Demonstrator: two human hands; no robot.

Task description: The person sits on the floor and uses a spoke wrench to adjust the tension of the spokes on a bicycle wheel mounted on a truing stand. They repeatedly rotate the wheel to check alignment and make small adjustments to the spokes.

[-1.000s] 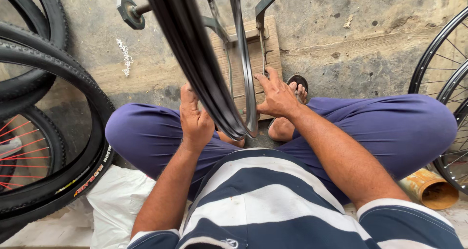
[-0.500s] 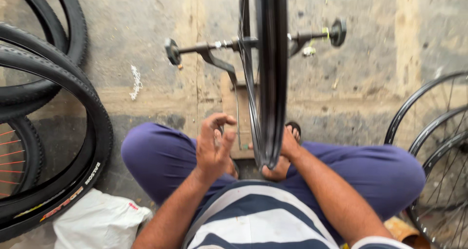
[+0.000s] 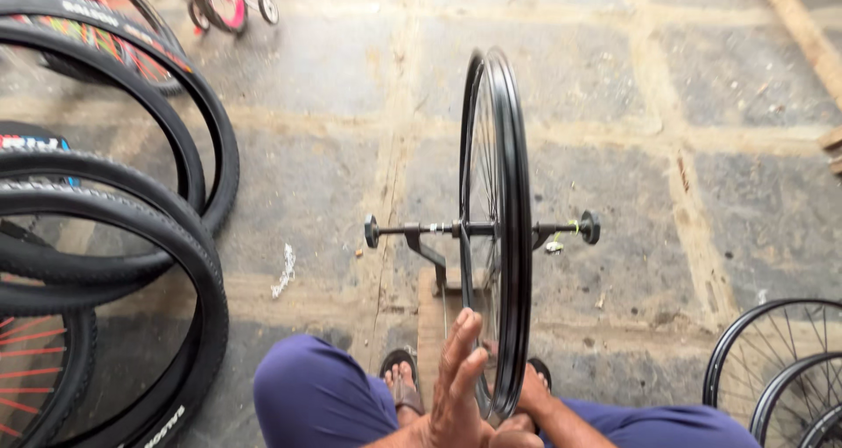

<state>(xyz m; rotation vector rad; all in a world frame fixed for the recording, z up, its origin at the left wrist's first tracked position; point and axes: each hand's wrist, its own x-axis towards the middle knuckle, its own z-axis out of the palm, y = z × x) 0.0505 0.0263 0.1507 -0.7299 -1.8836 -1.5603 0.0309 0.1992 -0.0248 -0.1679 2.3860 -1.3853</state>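
A black spoked bicycle wheel rim (image 3: 500,229) stands upright and edge-on to the camera, its plane running straight away from the person, carried on a horizontal axle rod (image 3: 478,230) that crosses it left to right and ends in a round knob at each side; the rod sits on a dark metal truing stand (image 3: 430,255) whose foot rests on a wooden board (image 3: 431,325) on the floor. The rim's lowest arc comes down between the person's two hands. The left hand (image 3: 458,382) is just left of the rim, palm turned toward it, fingers straight and loosely spread, holding nothing, the fingertips close to or brushing the spokes. The right hand (image 3: 529,397) lies against the rim's right side low down, mostly hidden behind it, so I cannot tell how its fingers are set. Both are about equally near. Sandalled feet (image 3: 403,387) and purple trousers (image 3: 324,395) frame the stand. Mounted black tyres (image 3: 132,238) lean at the left, bare rims (image 3: 772,369) at the lower right, on stone paving (image 3: 614,106). No containers are in view.
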